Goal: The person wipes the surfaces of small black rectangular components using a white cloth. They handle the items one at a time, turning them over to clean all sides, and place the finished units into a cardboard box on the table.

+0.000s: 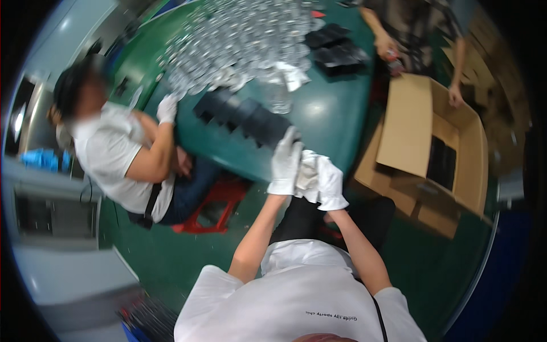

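Note:
Over my lap at the table's near edge, my left hand (286,162) and my right hand (330,181) wear white gloves. A crumpled white cloth (308,175) is bunched between them. My right hand is closed on the cloth. The left fingers are drawn together and pointing up, beside the near end of a black divided tray (246,118); what they hold is blurred. Beyond the tray stands a clear glass jar (278,101), with a white cloth (293,76) by it.
Many clear jars (239,40) crowd the far part of the green table (336,122). Black trays (337,54) lie at the far right. A gloved co-worker (117,137) sits left; another person (419,34) stands beside an open cardboard box (405,122). A red stool (219,208) is at left.

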The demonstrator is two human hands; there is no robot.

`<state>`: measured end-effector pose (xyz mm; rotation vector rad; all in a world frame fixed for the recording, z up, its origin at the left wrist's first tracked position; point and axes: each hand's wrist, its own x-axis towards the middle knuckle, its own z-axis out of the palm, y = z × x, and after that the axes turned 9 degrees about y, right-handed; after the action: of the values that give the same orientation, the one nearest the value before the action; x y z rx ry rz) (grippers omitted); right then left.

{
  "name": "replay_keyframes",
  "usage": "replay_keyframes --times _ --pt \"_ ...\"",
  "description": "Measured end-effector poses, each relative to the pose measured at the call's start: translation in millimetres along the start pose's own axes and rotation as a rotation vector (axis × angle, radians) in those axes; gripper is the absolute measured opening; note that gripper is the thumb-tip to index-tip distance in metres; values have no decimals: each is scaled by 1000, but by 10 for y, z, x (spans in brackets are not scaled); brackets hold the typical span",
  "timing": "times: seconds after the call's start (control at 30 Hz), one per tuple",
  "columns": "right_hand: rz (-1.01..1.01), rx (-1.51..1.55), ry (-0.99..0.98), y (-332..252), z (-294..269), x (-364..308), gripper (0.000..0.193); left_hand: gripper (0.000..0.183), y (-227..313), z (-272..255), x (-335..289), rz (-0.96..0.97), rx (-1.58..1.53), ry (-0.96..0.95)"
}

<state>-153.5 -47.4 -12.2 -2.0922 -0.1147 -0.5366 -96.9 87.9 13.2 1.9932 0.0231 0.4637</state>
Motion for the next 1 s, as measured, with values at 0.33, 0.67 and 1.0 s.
replay_keyframes --times 0.33,0.67,1.0 --pt "-188 -130 96 7 28 9 32 32 -451 -137 555 9 -86 164" --pt "-46 249 301 -116 -125 -22 26 27 -9 527 522 150 -91 -138" --pt "-26 281 290 -78 -179 3 18 107 662 1980 2103 732 678 -134"
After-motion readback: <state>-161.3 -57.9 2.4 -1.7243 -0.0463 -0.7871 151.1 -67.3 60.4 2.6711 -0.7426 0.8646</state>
